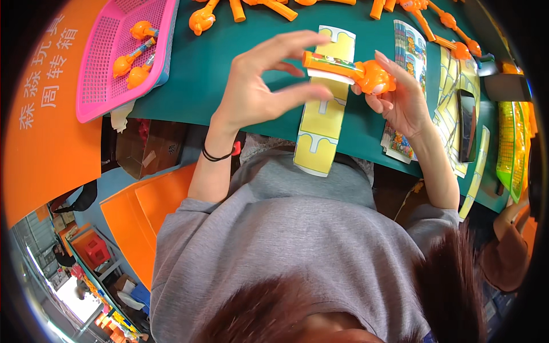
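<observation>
My right hand (409,100) grips an orange plastic toy (376,78) by its round, animal-shaped head, and the toy's stick handle points left. A printed label (331,62) lies along that handle, its white lower edge standing away from it. Around the handle's free end my left hand (249,88) is open, thumb and fingers spread apart and holding nothing. Beneath both hands a strip of yellow label backing (318,146) runs across the green table (229,80) and over its near edge toward my lap.
At the left stands a pink mesh basket (103,74) holding several orange toys. More orange toys (202,20) lie along the far side. To the right are stacked printed sheets (409,48), a dark phone (467,126) and a green basket (509,154). Another person's arm (506,223) shows at far right.
</observation>
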A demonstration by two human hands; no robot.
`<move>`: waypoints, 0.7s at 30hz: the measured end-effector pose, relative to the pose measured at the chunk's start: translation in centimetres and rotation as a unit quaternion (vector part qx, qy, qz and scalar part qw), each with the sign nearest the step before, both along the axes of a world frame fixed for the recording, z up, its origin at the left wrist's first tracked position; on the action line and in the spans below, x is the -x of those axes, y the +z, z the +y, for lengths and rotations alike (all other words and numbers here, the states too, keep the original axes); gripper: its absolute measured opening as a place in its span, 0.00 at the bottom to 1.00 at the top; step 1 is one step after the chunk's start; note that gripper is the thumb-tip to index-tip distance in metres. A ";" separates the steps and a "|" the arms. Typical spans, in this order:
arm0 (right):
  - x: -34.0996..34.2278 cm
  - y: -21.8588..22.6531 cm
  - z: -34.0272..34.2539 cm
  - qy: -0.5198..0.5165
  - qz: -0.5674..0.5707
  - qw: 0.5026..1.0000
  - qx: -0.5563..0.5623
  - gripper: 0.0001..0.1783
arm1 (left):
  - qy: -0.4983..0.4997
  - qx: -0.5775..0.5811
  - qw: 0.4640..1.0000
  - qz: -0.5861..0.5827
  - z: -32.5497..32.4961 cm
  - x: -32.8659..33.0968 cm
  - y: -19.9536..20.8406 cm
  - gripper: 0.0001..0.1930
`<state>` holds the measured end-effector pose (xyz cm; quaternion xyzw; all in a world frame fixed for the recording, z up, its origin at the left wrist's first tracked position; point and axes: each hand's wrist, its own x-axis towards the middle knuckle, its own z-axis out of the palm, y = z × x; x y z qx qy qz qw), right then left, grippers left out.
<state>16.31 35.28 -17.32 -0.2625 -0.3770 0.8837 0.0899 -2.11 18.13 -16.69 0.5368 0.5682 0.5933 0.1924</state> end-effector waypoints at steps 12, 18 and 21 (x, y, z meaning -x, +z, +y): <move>-0.1 0.0 -0.2 0.042 -0.057 0.988 -0.135 0.24 | -0.053 0.081 0.992 -0.078 1.7 -0.7 -1.7 0.10; 0.0 0.6 -0.7 0.105 -0.029 0.953 -0.283 0.27 | -0.042 0.192 0.980 -0.009 1.2 -1.5 -0.7 0.13; 0.4 1.4 -1.1 0.129 -0.017 0.936 -0.326 0.29 | -0.073 0.183 0.980 -0.007 0.4 -1.8 -1.1 0.15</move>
